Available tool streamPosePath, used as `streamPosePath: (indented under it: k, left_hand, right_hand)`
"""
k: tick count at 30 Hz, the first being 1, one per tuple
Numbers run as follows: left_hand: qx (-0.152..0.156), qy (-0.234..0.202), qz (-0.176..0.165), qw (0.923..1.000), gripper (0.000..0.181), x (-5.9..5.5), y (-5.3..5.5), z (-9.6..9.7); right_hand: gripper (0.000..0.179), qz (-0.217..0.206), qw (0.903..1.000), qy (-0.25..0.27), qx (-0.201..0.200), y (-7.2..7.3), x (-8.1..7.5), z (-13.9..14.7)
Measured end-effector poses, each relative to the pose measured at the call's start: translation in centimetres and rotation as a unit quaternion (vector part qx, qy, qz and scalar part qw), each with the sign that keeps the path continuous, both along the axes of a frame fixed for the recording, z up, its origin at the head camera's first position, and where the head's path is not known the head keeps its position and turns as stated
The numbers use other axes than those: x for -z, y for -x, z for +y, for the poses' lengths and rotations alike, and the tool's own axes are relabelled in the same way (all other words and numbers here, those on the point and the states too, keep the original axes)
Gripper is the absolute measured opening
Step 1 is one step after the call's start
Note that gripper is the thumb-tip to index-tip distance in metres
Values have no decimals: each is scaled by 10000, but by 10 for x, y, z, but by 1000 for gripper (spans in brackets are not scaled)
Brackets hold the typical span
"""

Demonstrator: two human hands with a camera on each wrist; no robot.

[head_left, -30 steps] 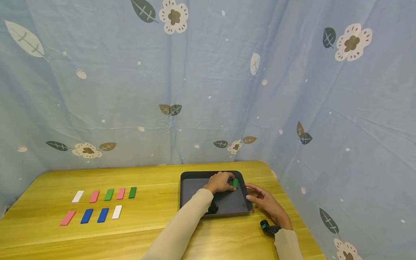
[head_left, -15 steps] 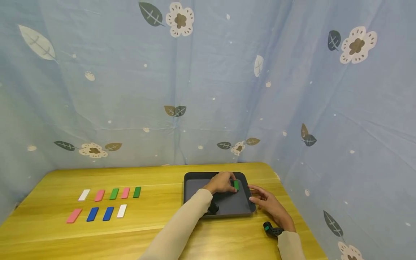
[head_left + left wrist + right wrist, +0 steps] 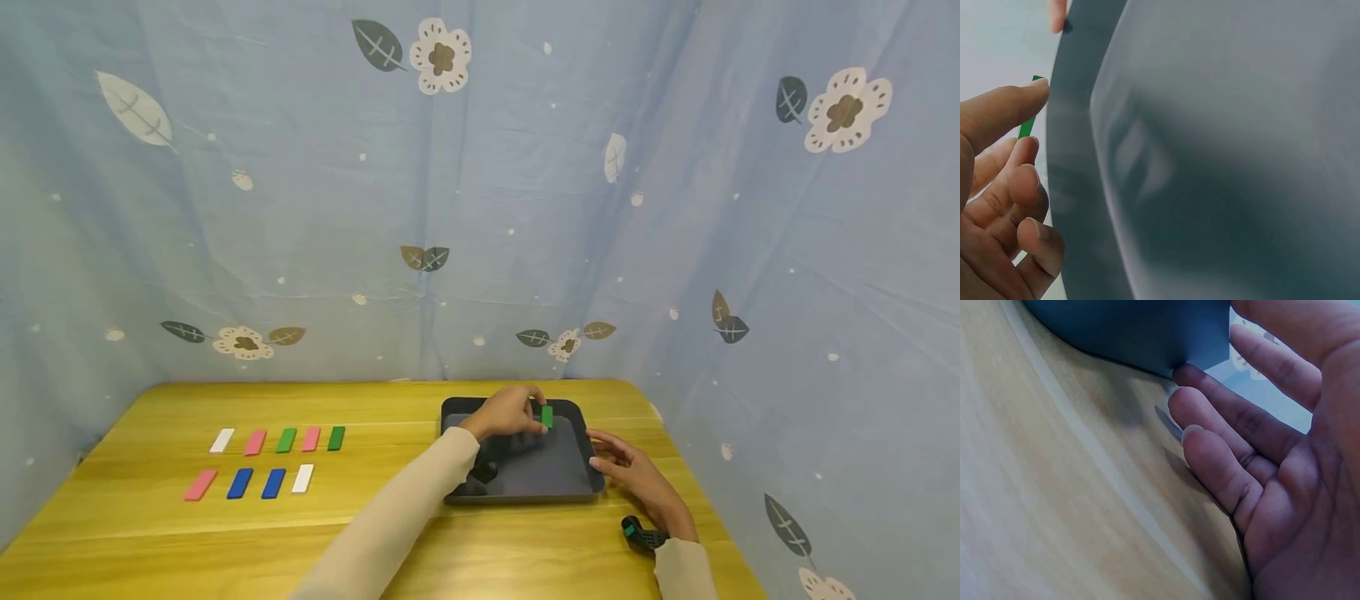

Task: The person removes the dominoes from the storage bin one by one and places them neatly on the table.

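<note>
My left hand (image 3: 512, 412) reaches over the dark grey tray (image 3: 536, 479) and pinches a small green tile (image 3: 547, 417) between thumb and fingers. In the left wrist view only a thin edge of that tile (image 3: 1026, 128) shows, above the tray's rim, and the other fingers are bent. My right hand (image 3: 636, 473) stands at the tray's right side with relaxed fingers and holds nothing. In the right wrist view its fingertips are right at the tray's outer wall (image 3: 1147, 337), low over the wooden table.
To the left on the wooden table (image 3: 390, 458), several flat tiles lie in two rows: white (image 3: 222, 441), pink (image 3: 256, 442), green (image 3: 287, 441) and blue (image 3: 240, 483) among them. A blue patterned curtain (image 3: 480, 208) hangs behind the table and along its right side.
My left hand has risen a little with the green tile and shifted left relative to the tray. The whole head view has swung slightly left. My right hand stays beside the tray.
</note>
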State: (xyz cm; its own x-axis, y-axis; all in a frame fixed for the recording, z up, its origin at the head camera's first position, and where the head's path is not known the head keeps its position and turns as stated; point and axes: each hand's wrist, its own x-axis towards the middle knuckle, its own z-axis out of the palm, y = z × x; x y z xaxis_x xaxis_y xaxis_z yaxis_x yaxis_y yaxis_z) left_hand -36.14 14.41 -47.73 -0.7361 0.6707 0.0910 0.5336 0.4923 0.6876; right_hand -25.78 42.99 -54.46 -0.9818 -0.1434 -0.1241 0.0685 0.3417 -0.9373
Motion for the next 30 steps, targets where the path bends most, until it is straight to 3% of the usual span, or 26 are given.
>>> streamPosePath:
  k: [17,30]
  left_hand:
    - [67,-75,330,9994,45,-22,-10,-54]
    - [-29,72,909,9958,44,-18,-25,-101]
  right_hand:
    - [57,-28,9999,20,-128,3,-1,3]
    - [60,-103,9999,-57,-72,2,-3,2]
